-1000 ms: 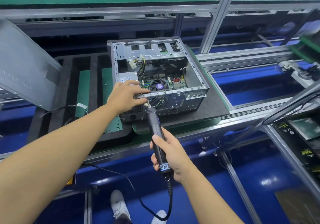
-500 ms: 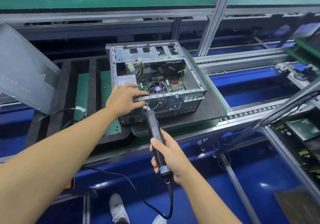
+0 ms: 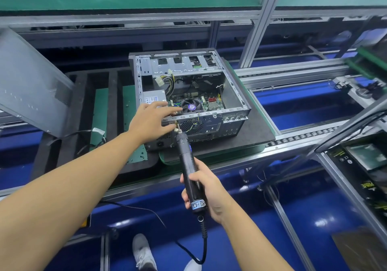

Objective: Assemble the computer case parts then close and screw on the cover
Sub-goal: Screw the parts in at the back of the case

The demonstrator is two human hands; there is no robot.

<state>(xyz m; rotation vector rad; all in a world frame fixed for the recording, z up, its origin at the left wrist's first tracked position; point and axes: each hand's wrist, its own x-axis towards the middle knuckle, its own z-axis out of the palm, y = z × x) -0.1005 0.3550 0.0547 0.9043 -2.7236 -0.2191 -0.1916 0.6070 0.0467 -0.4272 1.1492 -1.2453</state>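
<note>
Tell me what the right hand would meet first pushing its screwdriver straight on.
Probably the rear panel of the computer case, beside the left hand; the screwdriver tip looks nearly on it.

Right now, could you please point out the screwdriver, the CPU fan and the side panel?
screwdriver (image 3: pixel 185 157): head view, black barrel.
CPU fan (image 3: pixel 191 106): head view, hub.
side panel (image 3: pixel 31 82): head view, face.

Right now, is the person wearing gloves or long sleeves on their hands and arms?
No gloves. The left hand and right hand are bare, and so are the fingers. No sleeves, watch, rings or wristbands show anywhere along either arm.
</note>
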